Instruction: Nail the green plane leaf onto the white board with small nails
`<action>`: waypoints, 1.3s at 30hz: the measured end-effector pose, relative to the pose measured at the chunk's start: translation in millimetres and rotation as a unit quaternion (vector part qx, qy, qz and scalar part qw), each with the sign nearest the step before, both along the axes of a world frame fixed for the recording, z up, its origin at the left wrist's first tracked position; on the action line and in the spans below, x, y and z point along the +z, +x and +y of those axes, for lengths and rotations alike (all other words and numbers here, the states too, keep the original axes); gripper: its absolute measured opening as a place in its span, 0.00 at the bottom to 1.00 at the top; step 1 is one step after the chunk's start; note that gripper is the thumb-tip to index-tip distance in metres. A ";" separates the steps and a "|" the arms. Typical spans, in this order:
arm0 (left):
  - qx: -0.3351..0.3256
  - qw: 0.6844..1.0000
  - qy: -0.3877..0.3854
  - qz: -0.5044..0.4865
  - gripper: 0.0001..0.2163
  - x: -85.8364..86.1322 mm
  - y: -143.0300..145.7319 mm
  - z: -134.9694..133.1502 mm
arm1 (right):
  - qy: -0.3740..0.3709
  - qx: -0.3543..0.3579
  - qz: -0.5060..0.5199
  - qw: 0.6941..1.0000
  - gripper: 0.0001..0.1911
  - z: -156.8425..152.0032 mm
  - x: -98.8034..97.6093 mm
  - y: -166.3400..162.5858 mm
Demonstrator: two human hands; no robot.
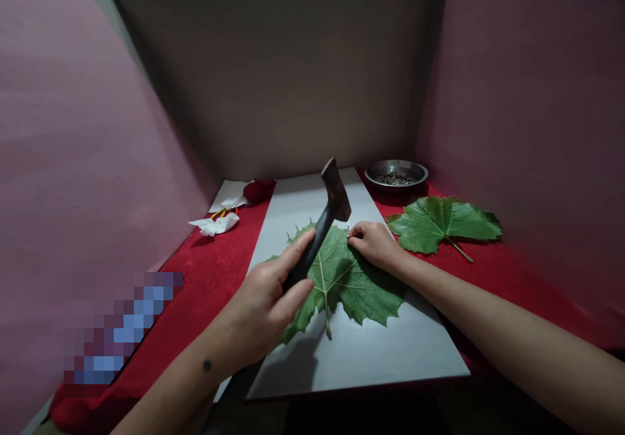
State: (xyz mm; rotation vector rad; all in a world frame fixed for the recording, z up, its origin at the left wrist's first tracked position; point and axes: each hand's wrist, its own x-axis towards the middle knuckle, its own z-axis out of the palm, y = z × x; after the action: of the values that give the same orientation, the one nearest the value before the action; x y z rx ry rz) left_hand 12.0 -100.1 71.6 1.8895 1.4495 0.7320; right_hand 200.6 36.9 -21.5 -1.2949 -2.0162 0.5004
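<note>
My left hand [273, 292] is closed round the dark handle of a hammer [336, 194], whose head is raised above the board. A broad green leaf [342, 279] lies on the white board [390, 350], stem toward me. At the leaf's upper right edge, my right hand [374, 243] pinches a small nail [348, 232] upright between thumb and finger. Several nails [296, 228] stand along the leaf's upper left edge. Part of the leaf is hidden behind my left hand and the hammer.
A metal bowl [396, 173] with many small nails stands at the back right. A second green leaf [444, 223] rests on the red cloth [215, 298] at the right. Crumpled white paper [217, 224] and a red object [258, 191] lie back left. Pink walls flank the table.
</note>
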 end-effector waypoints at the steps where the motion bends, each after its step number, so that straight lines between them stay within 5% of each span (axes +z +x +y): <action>1: -0.008 1.000 -0.006 0.017 0.28 -3.4 0.3 1.3 | 0.001 -0.001 -0.003 1.000 0.08 -0.3 0.4 -0.2; 5: -0.035 0.998 -0.045 0.031 0.28 -12.6 0.8 5.4 | -0.006 -0.005 -0.007 1.000 0.09 -1.5 2.1 -1.1; 12: 0.003 1.000 0.019 0.005 0.29 -5.9 2.7 -1.3 | 0.010 0.001 -0.014 1.000 0.08 -0.4 0.5 -0.6; 18: -0.012 0.998 -0.068 0.012 0.29 -12.7 1.0 4.1 | 0.003 -0.014 -0.030 0.999 0.08 -1.0 1.6 -0.7; 23: 0.019 1.000 0.013 -0.011 0.29 -1.4 -0.2 -1.7 | 0.006 -0.008 -0.031 0.999 0.08 -0.1 1.2 -0.7; 30: -0.012 0.997 -0.059 0.038 0.28 -12.1 0.8 3.9 | 0.004 -0.019 -0.044 0.999 0.08 -1.6 2.6 -0.2; 35: 0.016 0.999 0.026 0.012 0.29 0.8 -0.3 -6.4 | 0.003 -0.011 -0.037 0.999 0.08 -0.7 2.2 -0.5; 39: 0.009 0.999 0.015 0.031 0.28 -11.9 3.5 0.2 | -0.003 -0.020 -0.044 0.999 0.08 -1.0 3.0 -0.7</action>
State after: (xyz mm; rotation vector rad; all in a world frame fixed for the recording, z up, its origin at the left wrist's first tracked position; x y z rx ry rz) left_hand 15.5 -99.9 59.7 1.9387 1.5033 0.7140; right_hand 199.9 36.0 -18.5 -1.3791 -2.0591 0.4371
